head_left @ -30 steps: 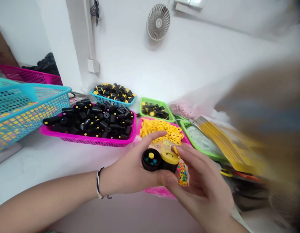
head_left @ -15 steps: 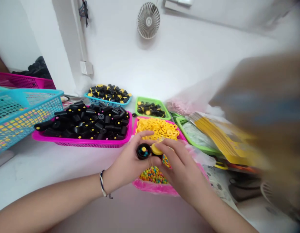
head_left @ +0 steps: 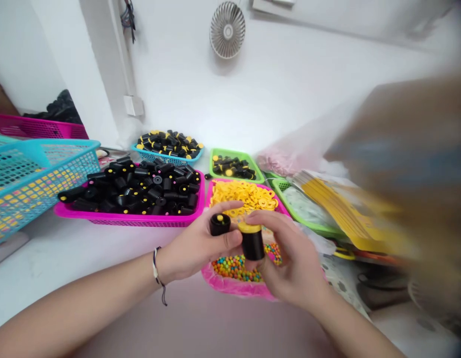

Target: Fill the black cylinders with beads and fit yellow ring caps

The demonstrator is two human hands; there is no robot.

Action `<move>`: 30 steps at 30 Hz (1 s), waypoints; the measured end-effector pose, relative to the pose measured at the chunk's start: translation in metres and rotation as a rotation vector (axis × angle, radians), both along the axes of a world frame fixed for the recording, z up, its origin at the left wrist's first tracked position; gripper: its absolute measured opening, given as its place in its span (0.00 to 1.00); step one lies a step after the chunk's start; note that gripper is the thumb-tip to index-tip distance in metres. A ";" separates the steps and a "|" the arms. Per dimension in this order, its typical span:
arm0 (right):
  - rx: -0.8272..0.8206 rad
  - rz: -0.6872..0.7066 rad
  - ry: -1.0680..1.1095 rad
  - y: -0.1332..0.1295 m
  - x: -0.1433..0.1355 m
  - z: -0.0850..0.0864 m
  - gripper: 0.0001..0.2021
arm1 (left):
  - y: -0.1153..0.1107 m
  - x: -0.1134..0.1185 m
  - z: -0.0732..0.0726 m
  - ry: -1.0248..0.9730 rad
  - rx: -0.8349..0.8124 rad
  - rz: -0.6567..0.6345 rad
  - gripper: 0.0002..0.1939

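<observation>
Yellow-capped cylinder [head_left: 252,242] shifted right, smooth, black

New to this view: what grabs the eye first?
Probably the pair of hands near mid-picture: the left hand grips an open-topped black cylinder, and the right hand holds a yellow-topped cylinder beside it. Next, the multicoloured beads seen just below them, in a pink container. Then the magenta basket to the left, heaped with black tubes.
</observation>
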State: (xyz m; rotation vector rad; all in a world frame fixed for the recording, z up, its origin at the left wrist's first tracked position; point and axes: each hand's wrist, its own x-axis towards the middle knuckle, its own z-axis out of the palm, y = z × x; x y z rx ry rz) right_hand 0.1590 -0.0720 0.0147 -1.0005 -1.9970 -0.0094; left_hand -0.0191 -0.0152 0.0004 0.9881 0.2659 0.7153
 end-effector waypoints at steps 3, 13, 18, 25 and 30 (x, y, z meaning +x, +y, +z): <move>-0.246 -0.061 -0.156 0.004 0.018 0.010 0.24 | 0.001 0.006 -0.006 0.098 0.021 0.010 0.26; -0.302 -0.344 -0.086 0.128 0.056 0.049 0.25 | 0.000 0.012 -0.018 0.374 0.199 -0.029 0.30; -0.330 -0.265 -0.233 0.159 0.044 0.045 0.17 | 0.001 0.008 -0.017 0.546 0.467 -0.022 0.26; -0.401 -0.018 -0.369 0.133 0.011 -0.009 0.02 | 0.001 0.008 -0.018 0.529 0.478 -0.129 0.21; -0.440 -0.101 -0.267 0.135 0.011 -0.026 0.06 | 0.002 0.008 -0.019 0.526 0.516 -0.142 0.20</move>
